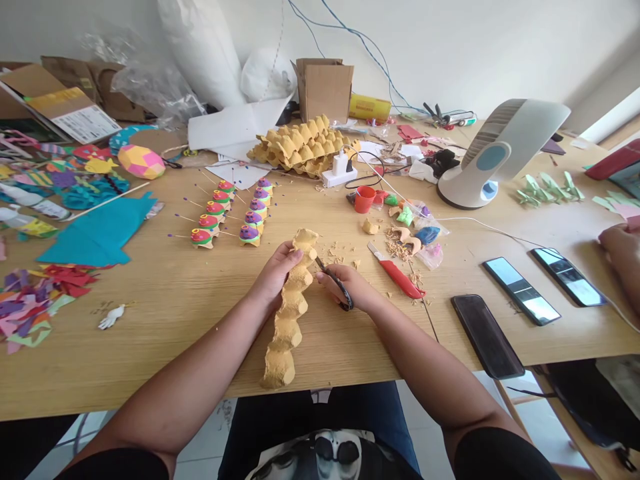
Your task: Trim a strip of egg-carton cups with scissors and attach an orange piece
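Observation:
My left hand (pixel 281 268) grips a long yellow egg carton strip (pixel 291 303) near its far end. The strip runs toward me, its near end over the front part of the table. In my right hand (pixel 350 285) is a pair of scissors (pixel 336 283) with black handles, fingers closed around them. The blades meet the strip's right edge near its far end; how far they are apart I cannot make out. Small carton scraps (pixel 340 252) lie just beyond my right hand. A red-handled knife (pixel 397 272) rests to the right of it.
Two painted carton rows (pixel 256 212) with pins stand behind my left hand. Further back are stacked egg cartons (pixel 300 147) and a power adapter (pixel 340 172). A fan (pixel 493 160) and several phones (pixel 487 337) are on the right, with another person's hand (pixel 620 250) at the edge.

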The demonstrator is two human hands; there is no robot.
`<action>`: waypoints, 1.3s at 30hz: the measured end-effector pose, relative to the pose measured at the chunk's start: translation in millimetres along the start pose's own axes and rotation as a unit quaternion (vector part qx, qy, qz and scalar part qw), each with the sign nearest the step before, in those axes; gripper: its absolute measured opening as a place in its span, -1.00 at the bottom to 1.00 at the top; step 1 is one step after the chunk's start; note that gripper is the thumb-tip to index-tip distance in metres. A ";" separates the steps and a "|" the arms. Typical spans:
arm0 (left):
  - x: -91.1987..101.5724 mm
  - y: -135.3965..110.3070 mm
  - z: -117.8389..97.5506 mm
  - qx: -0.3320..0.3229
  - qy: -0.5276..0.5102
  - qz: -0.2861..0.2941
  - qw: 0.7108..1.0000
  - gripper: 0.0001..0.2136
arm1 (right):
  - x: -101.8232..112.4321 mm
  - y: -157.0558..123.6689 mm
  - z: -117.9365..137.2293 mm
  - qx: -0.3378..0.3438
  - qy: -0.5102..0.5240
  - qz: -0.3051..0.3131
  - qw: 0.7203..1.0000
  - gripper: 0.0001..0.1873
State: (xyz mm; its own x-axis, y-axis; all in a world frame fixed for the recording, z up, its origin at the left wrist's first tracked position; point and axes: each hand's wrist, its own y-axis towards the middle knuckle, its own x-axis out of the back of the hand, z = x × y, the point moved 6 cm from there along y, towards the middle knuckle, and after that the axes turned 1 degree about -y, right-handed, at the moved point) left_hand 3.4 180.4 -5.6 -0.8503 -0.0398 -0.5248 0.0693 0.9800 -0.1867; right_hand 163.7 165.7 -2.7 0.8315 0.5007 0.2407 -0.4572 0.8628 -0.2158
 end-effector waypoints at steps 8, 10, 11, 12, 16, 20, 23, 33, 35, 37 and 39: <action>3.4 2.5 3.7 0.000 0.004 -0.011 1.000 -0.47 | 0.6 2.5 -0.5 0.015 -0.079 -0.037 0.996 -0.52; 2.8 2.8 3.2 0.000 0.005 -0.016 1.000 -0.46 | 0.4 4.1 -2.4 0.014 -0.094 -0.048 0.994 -0.54; 2.6 2.7 3.0 0.001 0.005 -0.018 1.000 -0.46 | 0.3 4.7 -3.2 0.015 -0.097 -0.050 0.994 -0.56; 2.4 2.6 2.7 0.003 0.005 -0.020 1.000 -0.45 | 0.0 5.1 -3.7 0.015 -0.097 -0.050 0.994 -0.57; 2.0 0.1 -0.8 0.005 0.010 -0.015 1.000 -0.46 | 0.3 4.6 -3.2 0.019 -0.080 -0.038 0.996 -0.56; 7.9 -2.9 -4.3 0.019 0.026 -0.003 0.999 -0.55 | 2.2 1.6 1.9 0.029 -0.016 -0.015 0.999 -0.48; 20.5 -3.0 2.7 0.089 0.030 -0.010 0.996 -0.55 | 5.4 -1.9 7.8 0.030 0.005 -0.020 0.999 -0.44; 38.2 3.2 5.6 0.087 0.043 0.011 0.995 -0.54 | 4.7 -5.3 14.0 0.056 -0.015 0.002 0.998 -0.53; 37.8 1.8 5.1 0.082 0.047 0.009 0.995 -0.53 | 6.2 -4.2 11.0 0.056 -0.038 -0.005 0.998 -0.57; 36.3 -0.4 4.4 0.082 0.051 0.008 0.995 -0.54 | 6.9 -3.8 9.2 0.056 -0.055 -0.008 0.997 -0.60; 33.2 -2.2 3.0 0.082 0.050 0.008 0.995 -0.54 | 6.8 -4.0 8.6 0.054 -0.060 -0.007 0.997 -0.60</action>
State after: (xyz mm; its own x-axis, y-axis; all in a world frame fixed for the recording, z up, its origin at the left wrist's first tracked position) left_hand -23.3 176.4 -25.1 -0.8956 0.0022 -0.4449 0.1597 0.9350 -0.3168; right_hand 168.5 166.3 8.0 0.7970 0.4882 0.3557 -0.4827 0.8688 -0.1109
